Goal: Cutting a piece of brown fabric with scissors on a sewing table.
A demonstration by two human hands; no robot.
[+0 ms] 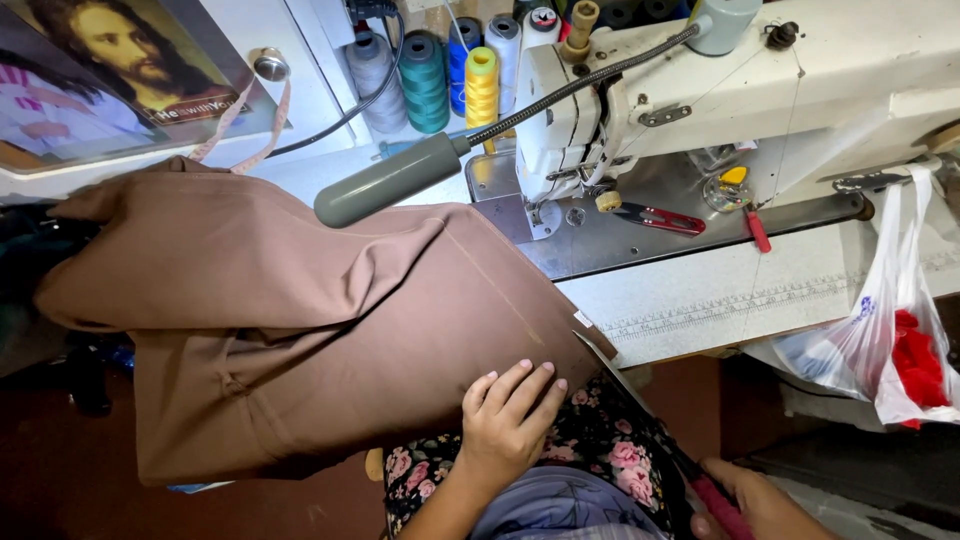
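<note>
Floral cloth [610, 450] covers the person's lap at the bottom of the view. On it rests the left hand [508, 420], flat and loose, fingers spread, pressing down the near edge of the brown cloth [280, 310]. At about five o'clock, the right hand [755, 505] is closed around the red handle of long scissors [650, 430]. Their thin blades point up toward eleven o'clock, along the edge of the brown cloth.

Most of the brown cloth hangs off the surface [700, 300] to nine o'clock, folded and bunched. One corner of it reaches up to the needle part of the white sewing machine [720, 90] at one o'clock. A faint line runs down the cloth.

I think the cutting or trimming is only starting, because the blades sit at the near edge and no cut piece shows. I cannot tell if the seam is sewn.

Thread spools [440, 70] stand at twelve o'clock. A grey lamp [390, 180] leans over the cloth. A plastic bag [890, 350] hangs at three o'clock.
</note>
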